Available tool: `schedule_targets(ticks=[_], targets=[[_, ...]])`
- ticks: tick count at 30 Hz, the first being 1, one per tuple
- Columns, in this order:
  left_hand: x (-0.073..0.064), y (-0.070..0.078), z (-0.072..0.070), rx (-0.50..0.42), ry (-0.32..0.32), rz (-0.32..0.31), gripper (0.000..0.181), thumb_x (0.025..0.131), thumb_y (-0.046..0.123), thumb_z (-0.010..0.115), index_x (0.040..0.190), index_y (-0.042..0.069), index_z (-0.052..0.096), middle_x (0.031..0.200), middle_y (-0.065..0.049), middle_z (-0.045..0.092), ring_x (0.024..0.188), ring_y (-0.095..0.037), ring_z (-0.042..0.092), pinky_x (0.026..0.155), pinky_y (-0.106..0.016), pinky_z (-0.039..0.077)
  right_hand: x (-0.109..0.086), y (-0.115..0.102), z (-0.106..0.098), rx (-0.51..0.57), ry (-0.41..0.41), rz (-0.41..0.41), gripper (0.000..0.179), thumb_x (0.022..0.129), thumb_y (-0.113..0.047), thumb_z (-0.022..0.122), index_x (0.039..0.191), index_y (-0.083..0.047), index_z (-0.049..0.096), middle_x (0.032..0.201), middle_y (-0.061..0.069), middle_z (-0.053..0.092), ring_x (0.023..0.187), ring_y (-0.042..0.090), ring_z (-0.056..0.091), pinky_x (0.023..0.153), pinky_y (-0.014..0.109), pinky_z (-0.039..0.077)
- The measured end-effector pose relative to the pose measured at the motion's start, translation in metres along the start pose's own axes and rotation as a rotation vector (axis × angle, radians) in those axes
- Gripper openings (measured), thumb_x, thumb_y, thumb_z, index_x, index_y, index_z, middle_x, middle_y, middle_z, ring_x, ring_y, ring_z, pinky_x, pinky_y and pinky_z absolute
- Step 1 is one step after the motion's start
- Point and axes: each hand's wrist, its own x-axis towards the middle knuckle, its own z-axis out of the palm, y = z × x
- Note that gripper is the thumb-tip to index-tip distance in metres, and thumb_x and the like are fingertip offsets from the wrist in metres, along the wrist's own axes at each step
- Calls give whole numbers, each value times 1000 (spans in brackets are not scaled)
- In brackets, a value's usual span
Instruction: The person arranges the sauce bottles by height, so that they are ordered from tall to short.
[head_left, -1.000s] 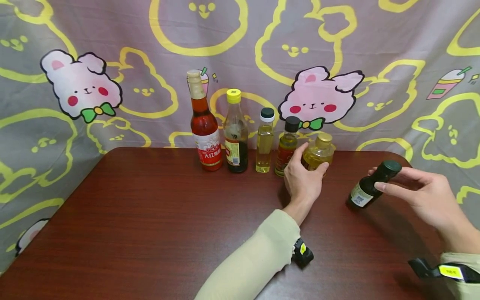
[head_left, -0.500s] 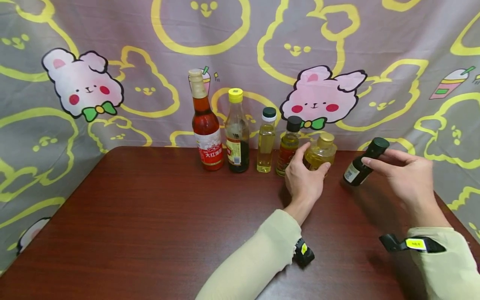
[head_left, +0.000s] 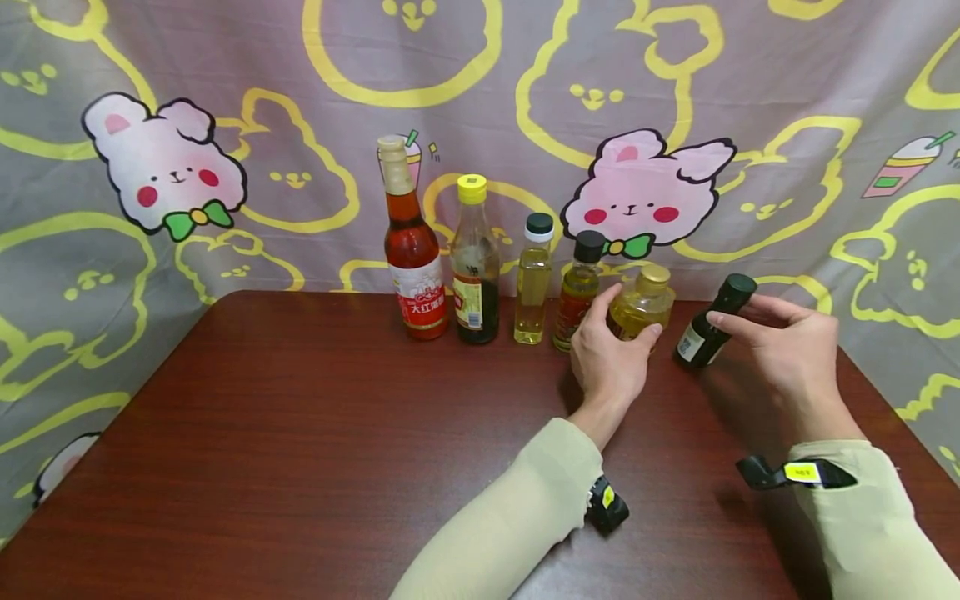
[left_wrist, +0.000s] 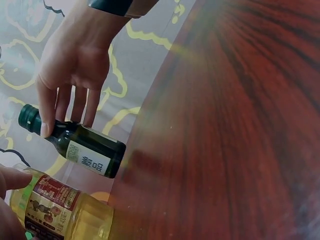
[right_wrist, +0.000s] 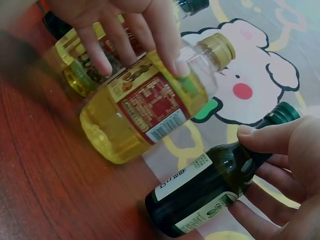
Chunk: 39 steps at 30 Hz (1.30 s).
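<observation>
My left hand (head_left: 611, 354) holds a squat bottle of yellow oil (head_left: 650, 302) with a gold cap, thumb on one side and fingers on the other. The bottle stands upright on the table. My right hand (head_left: 797, 354) grips a small dark green glass bottle (head_left: 703, 335) by its neck, thumb against fingers. Tilted, with its cap toward the right, this bottle hangs just right of the oil bottle; in the left wrist view its base looks slightly off the table. Its white label (right_wrist: 182, 175) shows in the right wrist view.
Left of the oil bottle stands a row: a black-capped oil bottle (head_left: 579, 292), a slim green-capped oil bottle (head_left: 533, 287), a yellow-capped dark sauce bottle (head_left: 480, 292) and a tall red bottle (head_left: 415, 267). A patterned curtain (head_left: 277, 50) hangs behind the brown table (head_left: 300, 433).
My right hand has carried the dark green bottle leftward and farther back, nearer the oil bottle. My left hand stays in place on the oil bottle.
</observation>
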Motion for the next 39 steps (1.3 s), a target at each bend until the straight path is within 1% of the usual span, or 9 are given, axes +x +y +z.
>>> schedule_targets(ticks=[7, 11, 15, 19, 27, 31, 33, 36, 39], targets=[[-1, 0, 1, -1, -12, -13, 62, 84, 35, 91, 141, 38, 66, 136, 8, 74, 126, -18, 68, 106, -40, 54, 1, 5, 2, -12, -17, 9, 61, 84, -43, 90, 137, -18, 73, 76, -40, 67, 95, -7, 62, 74, 10, 50], [-3, 1, 3, 4, -15, -14, 61, 85, 35, 91, 140, 39, 65, 136, 9, 74, 125, -17, 68, 106, -40, 54, 2, 8, 1, -2, -13, 7, 63, 84, -41, 90, 139, -16, 71, 76, -40, 66, 90, -8, 63, 70, 9, 51], [-3, 1, 3, 10, 1, 2, 62, 84, 34, 92, 140, 38, 66, 134, 8, 74, 125, -17, 69, 105, -39, 55, 3, 10, 2, 14, -7, -4, 58, 83, -39, 91, 135, -18, 74, 77, -38, 66, 85, -9, 64, 68, 9, 53], [-2, 2, 3, 13, 18, 3, 62, 83, 33, 92, 139, 38, 67, 133, 7, 75, 125, -17, 69, 104, -39, 55, 4, 11, 6, -6, -11, -23, 52, 84, -41, 90, 129, -20, 75, 79, -35, 66, 86, -5, 63, 68, 11, 54], [-4, 2, 2, 23, 6, 14, 63, 85, 31, 90, 143, 36, 65, 137, 9, 73, 127, -16, 68, 107, -37, 54, 5, 12, 5, -31, -57, -51, 54, 86, -42, 88, 132, -18, 72, 83, -33, 65, 89, -2, 60, 69, 10, 50], [-10, 7, -7, 62, -30, 104, 61, 87, 30, 88, 144, 32, 65, 140, 9, 71, 128, -15, 68, 108, -35, 54, 4, 10, -6, -33, -106, -98, 59, 87, -43, 87, 138, -20, 68, 90, -36, 66, 91, -9, 63, 72, 7, 49], [-14, 12, -17, 104, -51, 184, 60, 88, 32, 87, 144, 30, 65, 140, 9, 71, 126, -14, 68, 105, -33, 55, 3, 6, -15, -28, -106, -143, 61, 89, -42, 86, 142, -22, 65, 96, -38, 66, 93, -15, 64, 74, 4, 48], [-14, 21, -42, 208, -99, 342, 58, 89, 36, 85, 143, 28, 65, 141, 7, 71, 125, -13, 67, 102, -31, 55, 1, -4, -31, -9, -55, -219, 60, 92, -37, 84, 147, -24, 63, 104, -38, 66, 95, -21, 63, 76, 0, 46], [-8, 26, -76, 344, -171, 493, 61, 90, 44, 83, 145, 26, 64, 149, 3, 66, 132, -16, 64, 103, -33, 54, -5, -15, -43, -6, 13, -274, 56, 94, -32, 81, 147, -28, 63, 108, -38, 65, 99, -22, 60, 78, -1, 42]])
